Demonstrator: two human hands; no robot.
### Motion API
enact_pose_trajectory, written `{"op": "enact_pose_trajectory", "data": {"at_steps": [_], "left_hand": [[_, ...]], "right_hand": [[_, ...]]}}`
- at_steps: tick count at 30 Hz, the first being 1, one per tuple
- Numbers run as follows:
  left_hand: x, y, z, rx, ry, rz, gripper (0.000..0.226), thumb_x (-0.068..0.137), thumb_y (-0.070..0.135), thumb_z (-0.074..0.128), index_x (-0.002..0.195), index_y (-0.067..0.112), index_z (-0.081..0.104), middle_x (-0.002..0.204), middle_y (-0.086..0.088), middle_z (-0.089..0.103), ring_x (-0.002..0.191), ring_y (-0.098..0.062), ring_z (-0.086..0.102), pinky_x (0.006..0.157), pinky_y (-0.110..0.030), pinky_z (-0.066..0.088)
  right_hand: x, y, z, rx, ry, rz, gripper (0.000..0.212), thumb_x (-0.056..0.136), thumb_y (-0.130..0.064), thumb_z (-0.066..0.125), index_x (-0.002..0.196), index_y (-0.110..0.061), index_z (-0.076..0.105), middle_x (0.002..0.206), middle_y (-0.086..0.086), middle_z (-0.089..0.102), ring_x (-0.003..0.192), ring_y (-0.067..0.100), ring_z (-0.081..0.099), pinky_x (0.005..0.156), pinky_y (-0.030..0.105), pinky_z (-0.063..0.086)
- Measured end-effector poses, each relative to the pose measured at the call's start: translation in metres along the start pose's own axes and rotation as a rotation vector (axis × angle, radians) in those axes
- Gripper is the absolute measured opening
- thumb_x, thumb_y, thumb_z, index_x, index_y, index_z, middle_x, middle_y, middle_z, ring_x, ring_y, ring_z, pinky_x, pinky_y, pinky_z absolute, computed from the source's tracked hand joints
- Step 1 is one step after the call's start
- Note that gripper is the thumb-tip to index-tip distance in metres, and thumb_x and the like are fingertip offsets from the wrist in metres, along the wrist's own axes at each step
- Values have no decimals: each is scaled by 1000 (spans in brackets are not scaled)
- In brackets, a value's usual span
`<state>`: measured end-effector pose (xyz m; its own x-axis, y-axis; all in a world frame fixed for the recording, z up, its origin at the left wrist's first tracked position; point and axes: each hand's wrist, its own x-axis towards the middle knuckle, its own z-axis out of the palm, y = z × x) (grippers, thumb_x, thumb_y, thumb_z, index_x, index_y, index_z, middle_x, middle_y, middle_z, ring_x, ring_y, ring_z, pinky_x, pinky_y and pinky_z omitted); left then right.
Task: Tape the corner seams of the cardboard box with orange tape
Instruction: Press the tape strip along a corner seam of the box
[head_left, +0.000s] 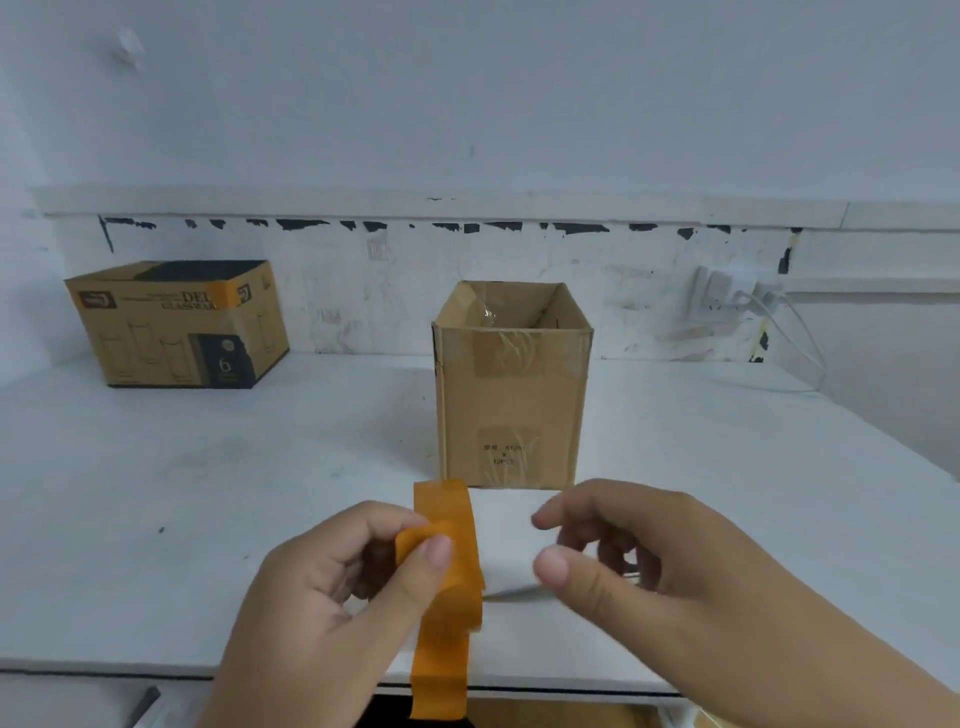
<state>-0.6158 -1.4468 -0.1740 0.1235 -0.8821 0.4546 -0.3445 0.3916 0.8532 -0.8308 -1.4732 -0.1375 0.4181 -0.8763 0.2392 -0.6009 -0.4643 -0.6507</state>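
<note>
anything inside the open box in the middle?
Inside the open-topped plain brown cardboard box, only bare inner walls and crinkled clear tape show. Its floor is hidden by the front wall.

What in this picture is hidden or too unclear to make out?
Head view:
- Orange tape: lower end cut off by the bottom edge; no roll visible.
- Open cardboard box: floor hidden by its front wall; label print too blurred to read.
- Right hand: blurred, so whether it holds anything is unclear.
- Left hand: covers part of the tape.
</note>
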Motion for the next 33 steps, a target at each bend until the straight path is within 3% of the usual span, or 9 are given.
{"op": "enact_pose_trajectory", "data": {"at_steps": [3,7,10,14,19,24,29,31,33], "left_hand": [[11,8,0,41,-50,92,33,62,61,62,83,38,71,66,0,64,62,-17,60,57,-30,54],[24,18,-5,35,-100,175,45,60,74,61,85,39,70,69,5,67,66,-17,63,57,-37,56],[33,19,-10,63,-82,217,34,64,65,61,85,40,69,68,7,66,66,-15,63,54,-30,55],[48,22,-19,105,-89,275,23,72,56,58,91,48,68,71,12,66,67,-10,63,53,-22,53],[85,19,-28,-39,-65,271,39,77,48,61,116,48,60,91,14,74,72,-12,68,53,-18,52],[123,5,-17,-47,-28,362,31,88,33,55,117,43,58,105,19,70,82,-7,69,59,-12,51],[170,-33,-7,11,124,314,41,93,14,54,112,51,57,107,28,64,82,-6,63,61,-9,49],[183,-44,0,64,35,312,49,95,11,52,111,57,55,109,24,62,86,-4,58,66,-5,48],[190,-51,7,70,-94,359,52,97,10,47,112,59,56,118,25,58,102,3,54,80,-7,46]], "right_hand": [[6,-26,7,-2,10,-107,57,60,-90,38,105,-57,51,95,-35,60,80,-7,55,57,14,43],[22,-41,4,-16,63,-209,36,76,-70,46,97,-45,61,82,-30,63,70,-4,56,58,14,44],[30,-44,-2,10,47,-217,26,82,-58,53,85,-36,67,67,-20,62,52,-1,51,48,13,39],[43,-45,-9,-50,94,-228,20,84,-49,53,81,-35,67,70,-12,64,59,5,55,56,21,45],[72,-44,-21,3,232,-214,24,86,-41,54,68,-27,60,62,-2,59,45,3,45,43,15,37],[110,-37,-24,130,352,-144,26,92,-35,54,73,-19,62,68,8,66,59,25,59,56,38,51],[142,-28,-28,333,474,-65,22,95,-33,52,77,-23,62,59,-4,67,49,10,58,44,19,45],[153,-25,-23,331,470,-66,12,94,-38,52,95,-28,60,70,-4,69,57,8,62,49,20,49],[162,-20,-13,173,443,-94,24,92,-39,55,114,-32,50,80,-6,65,66,4,62,56,23,51]]}}
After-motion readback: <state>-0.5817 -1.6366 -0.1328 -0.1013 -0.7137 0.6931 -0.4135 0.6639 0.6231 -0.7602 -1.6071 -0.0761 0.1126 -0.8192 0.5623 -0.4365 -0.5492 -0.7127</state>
